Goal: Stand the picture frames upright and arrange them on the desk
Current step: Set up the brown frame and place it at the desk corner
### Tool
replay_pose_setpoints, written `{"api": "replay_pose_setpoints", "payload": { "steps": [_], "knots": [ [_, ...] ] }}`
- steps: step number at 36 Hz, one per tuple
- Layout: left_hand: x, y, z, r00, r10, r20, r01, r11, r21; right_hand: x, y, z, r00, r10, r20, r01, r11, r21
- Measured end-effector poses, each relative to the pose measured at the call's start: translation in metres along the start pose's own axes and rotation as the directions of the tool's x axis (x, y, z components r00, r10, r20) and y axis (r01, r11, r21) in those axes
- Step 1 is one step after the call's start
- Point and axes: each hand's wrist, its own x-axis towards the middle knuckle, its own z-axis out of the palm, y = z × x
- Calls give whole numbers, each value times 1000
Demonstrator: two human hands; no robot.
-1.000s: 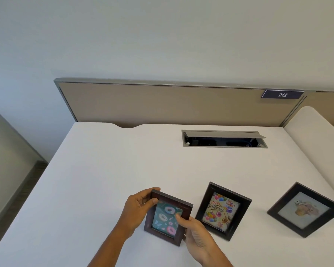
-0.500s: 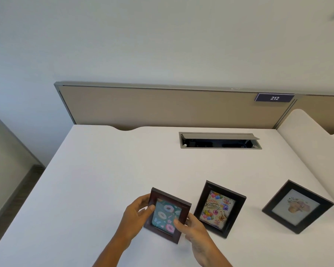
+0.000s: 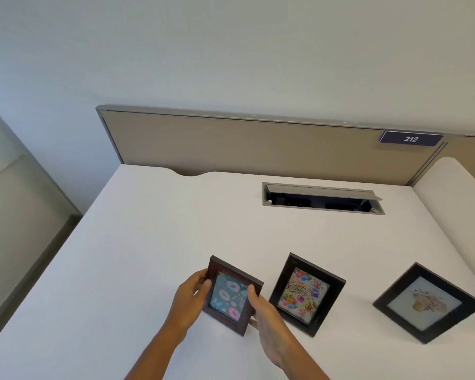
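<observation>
Your left hand (image 3: 188, 298) and right hand (image 3: 269, 314) both hold the brown doughnut-print frame (image 3: 232, 294) at the near centre of the white table (image 3: 154, 242). The left thumb lies on the frame's left border with the fingers wrapped behind it; the right thumb presses the right border with the fingers behind. The frame faces you, tilted back, its lower edge at the table surface. Just to its right stands the black birthday frame (image 3: 306, 293), upright and leaning back, apart from the one you hold. Further right, well apart, the black floral frame (image 3: 428, 303) stands turned at an angle. An open cable tray (image 3: 322, 198) is recessed in the table toward the rear. Behind the table runs a beige partition (image 3: 244, 144) carrying a number plate (image 3: 411, 138) marked 212
</observation>
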Motion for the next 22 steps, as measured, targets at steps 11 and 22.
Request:
{"api": "replay_pose_setpoints", "payload": {
  "steps": [11, 22],
  "knots": [
    [-8, 10, 28, 986, -39, -161, 51, 996, 72, 4, -6, -20, 989, 53, 135, -47, 998, -49],
    [-10, 7, 31, 976, -21, -219, 41, 995, 88, 4, -17, -22, 995, -20, 103, 21, 1000, -15]
  ]
}}
